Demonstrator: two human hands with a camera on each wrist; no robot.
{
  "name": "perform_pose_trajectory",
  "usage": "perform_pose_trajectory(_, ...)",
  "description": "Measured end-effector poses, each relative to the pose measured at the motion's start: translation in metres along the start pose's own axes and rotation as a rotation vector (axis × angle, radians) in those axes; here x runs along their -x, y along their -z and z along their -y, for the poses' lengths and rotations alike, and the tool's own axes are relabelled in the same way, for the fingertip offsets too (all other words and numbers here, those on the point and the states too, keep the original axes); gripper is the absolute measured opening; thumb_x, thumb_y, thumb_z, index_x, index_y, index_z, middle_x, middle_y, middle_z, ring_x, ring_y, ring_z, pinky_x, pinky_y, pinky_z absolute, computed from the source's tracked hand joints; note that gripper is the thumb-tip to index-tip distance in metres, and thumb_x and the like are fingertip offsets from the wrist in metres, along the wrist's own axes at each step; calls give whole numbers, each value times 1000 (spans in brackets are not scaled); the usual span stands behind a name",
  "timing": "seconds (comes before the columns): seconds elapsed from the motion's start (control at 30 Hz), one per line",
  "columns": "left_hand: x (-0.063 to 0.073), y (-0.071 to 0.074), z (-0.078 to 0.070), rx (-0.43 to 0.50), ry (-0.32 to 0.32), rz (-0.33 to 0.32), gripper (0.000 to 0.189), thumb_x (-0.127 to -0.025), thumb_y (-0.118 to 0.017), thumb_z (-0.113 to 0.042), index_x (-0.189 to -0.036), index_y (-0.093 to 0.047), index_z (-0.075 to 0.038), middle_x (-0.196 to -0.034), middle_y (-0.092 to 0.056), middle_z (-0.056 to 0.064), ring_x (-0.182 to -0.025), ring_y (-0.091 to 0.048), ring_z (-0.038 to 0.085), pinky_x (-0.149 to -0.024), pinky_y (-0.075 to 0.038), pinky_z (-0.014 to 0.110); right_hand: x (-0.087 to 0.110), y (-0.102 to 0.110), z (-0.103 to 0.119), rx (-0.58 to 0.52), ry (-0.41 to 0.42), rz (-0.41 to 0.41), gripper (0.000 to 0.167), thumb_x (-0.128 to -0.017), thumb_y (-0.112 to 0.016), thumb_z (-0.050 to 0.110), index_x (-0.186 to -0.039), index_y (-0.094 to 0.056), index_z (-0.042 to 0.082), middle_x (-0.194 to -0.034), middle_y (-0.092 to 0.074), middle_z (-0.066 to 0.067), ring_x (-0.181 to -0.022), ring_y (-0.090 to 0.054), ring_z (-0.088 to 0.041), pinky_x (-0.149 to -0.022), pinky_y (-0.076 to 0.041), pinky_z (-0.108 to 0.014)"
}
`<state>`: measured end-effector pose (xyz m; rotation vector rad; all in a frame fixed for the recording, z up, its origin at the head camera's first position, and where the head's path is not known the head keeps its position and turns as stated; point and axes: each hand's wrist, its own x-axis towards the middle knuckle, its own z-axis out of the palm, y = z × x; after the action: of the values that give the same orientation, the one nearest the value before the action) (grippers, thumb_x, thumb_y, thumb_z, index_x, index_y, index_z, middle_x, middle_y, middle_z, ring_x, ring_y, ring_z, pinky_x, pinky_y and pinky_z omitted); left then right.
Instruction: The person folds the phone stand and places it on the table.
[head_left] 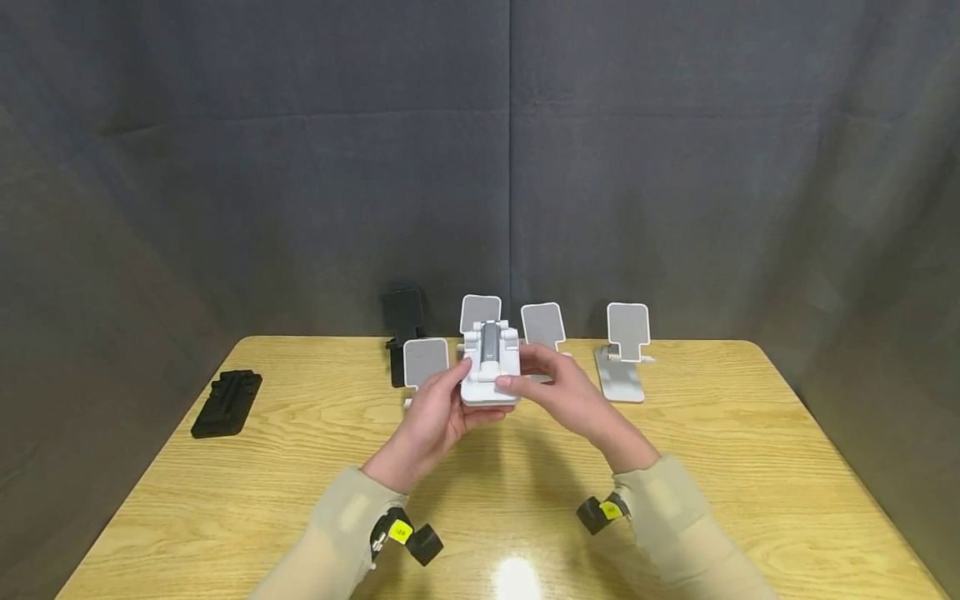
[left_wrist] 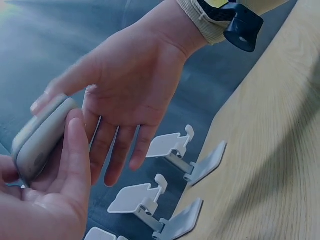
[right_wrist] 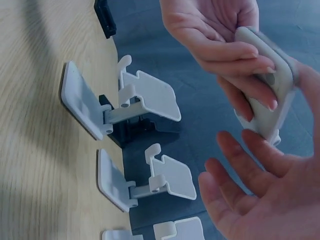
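A folded white phone stand [head_left: 472, 390] with a grey hinged arm is held up over the table, tilted towards the head camera. My left hand [head_left: 431, 417] grips it from the left, thumb along its side and fingers beneath its base. In the right wrist view these left fingers [right_wrist: 240, 67] lie across the flat underside. My right hand [head_left: 573, 396] is at the right side, its thumb touching the lower right corner. Its other fingers [right_wrist: 232, 187] are spread and fairly straight beside the stand.
Behind the hands stand several unfolded white phone stands, one with a grey plate [head_left: 426, 362] at left and another [head_left: 628, 333] at right. An unfolded black stand [head_left: 402, 312] is near the back edge. A folded black stand [head_left: 227, 404] lies far left on the wooden table [head_left: 315, 400]. A dark curtain [head_left: 480, 167] hangs behind.
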<state>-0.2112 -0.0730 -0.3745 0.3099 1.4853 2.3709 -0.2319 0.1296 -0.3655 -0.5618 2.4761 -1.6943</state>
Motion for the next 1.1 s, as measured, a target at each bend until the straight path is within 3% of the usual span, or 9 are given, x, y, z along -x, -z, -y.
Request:
perform_pose_trajectory(0.2,-1,2,5,-49,-8,-32,47,-113,-27,-22,-142,-41,13,-122,-65,25,-97,-72,25,-87,-59,36,0,0,-4,2,40,21,48,-93,-77,26,-134,-61,6,-126,-66,-8,-119,-60,-24,-97,-51,-44)
perform_pose_trajectory(0.47,-1,3,6,-97,-18,-44,46,-113,-30,-22,-139,-43,14,-119,-66,24,-96,-72,25,-87,-59,36,0,-1,-4,-12,48,23,49,-93,-77,26,-134,-61,5,-125,-66,-8,-119,-60,-25,-97,-51,-44)
perform_pose_trajectory(0.73,1,5,3,-142,-9,-75,43,-113,-36,-22,-138,-46,11,-118,-67,23,-94,-73,23,-85,-59,35,-2,-5,-4,-18,50,18,49,-92,-78,24,-133,-61,5,-124,-67,-7,-117,-61,-24,-97,-51,-45)
perform_pose_trajectory(0.97,1,8,0,-160,-33,-62,44,-112,-37,-22,-140,-47,11,-116,-68,18,-94,-71,19,-84,-60,34,-2,-6,-2,-37,38,25,57,-90,-80,22,-138,-57,3,-128,-64,-9,-118,-60,-25,-97,-52,-43)
perform_pose_trajectory(1.1,4,12,-7,-154,-38,-73,46,-112,-37,-24,-141,-47,10,-118,-68,15,-97,-70,18,-87,-58,34,-2,-5,-4,-44,67,23,50,-94,-76,21,-136,-58,3,-128,-65,-10,-118,-61,-26,-98,-51,-45)
